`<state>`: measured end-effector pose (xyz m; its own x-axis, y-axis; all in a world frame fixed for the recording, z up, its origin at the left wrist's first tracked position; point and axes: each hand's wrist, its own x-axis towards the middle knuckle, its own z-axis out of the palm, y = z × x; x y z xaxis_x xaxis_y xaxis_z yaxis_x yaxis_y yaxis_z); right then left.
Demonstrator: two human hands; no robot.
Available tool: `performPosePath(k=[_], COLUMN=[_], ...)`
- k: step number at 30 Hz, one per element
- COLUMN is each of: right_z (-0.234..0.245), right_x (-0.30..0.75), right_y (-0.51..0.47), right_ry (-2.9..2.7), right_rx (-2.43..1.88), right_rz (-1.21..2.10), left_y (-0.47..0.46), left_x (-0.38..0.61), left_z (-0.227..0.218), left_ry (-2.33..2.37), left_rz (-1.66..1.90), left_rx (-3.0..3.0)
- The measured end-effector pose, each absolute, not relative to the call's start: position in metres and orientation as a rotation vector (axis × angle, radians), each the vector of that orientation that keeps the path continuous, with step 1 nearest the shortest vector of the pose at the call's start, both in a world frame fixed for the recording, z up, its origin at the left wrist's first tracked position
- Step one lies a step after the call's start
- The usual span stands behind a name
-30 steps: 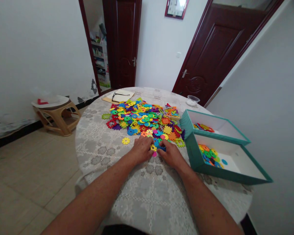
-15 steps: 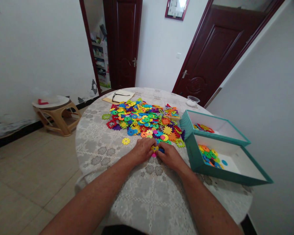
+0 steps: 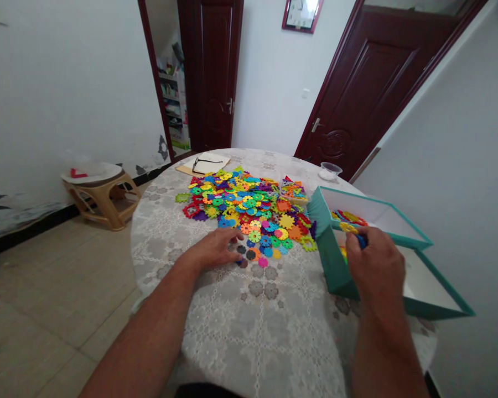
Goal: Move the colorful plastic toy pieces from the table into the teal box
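Transfer step, as I judge it: the right hand [image 3: 375,265] pinches a blue piece [image 3: 362,241] over the near box [image 3: 334,265]. The left hand [image 3: 216,249] lies open and empty at the pile's [image 3: 249,207] near edge. Releasing calls for clearing the box wall.

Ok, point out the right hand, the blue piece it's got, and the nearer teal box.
right hand [image 3: 375,268], head view, back of the hand.
blue piece [image 3: 361,241], head view, the bit showing past the fingertips.
nearer teal box [image 3: 334,265], head view, its left outer wall.
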<state>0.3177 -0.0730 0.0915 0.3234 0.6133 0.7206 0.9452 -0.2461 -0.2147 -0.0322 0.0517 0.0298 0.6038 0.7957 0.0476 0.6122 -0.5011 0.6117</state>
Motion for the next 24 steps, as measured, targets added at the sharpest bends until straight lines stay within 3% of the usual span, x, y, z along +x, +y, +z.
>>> performPosePath(k=[6, 10, 16, 21, 24], right_z=[0.084, 0.076, 0.033, 0.020, 0.021], right_x=[0.326, 0.274, 0.216, 0.217, 0.221], right_y=[-0.072, -0.061, -0.047, -0.043, -0.044], right_ry=[-1.344, -1.703, -2.102, -2.132, -2.146], right_rx=[-1.874, -1.598, -1.546, -1.654, -1.693], right_rz=[-0.686, -0.359, 0.049, 0.139, 0.159], left_y=[0.049, 0.053, 0.050, 0.059, 0.064], left_x=[-0.032, -0.028, -0.017, -0.028, -0.038], left_z=[0.027, 0.024, 0.027, 0.032, 0.030], left_ry=[1.045, 1.038, 0.990, 1.146, 1.265], left_rz=[0.328, 0.318, 0.565, 0.997, 0.966], left_rx=[2.386, 2.418, 2.184, 1.975, 2.004])
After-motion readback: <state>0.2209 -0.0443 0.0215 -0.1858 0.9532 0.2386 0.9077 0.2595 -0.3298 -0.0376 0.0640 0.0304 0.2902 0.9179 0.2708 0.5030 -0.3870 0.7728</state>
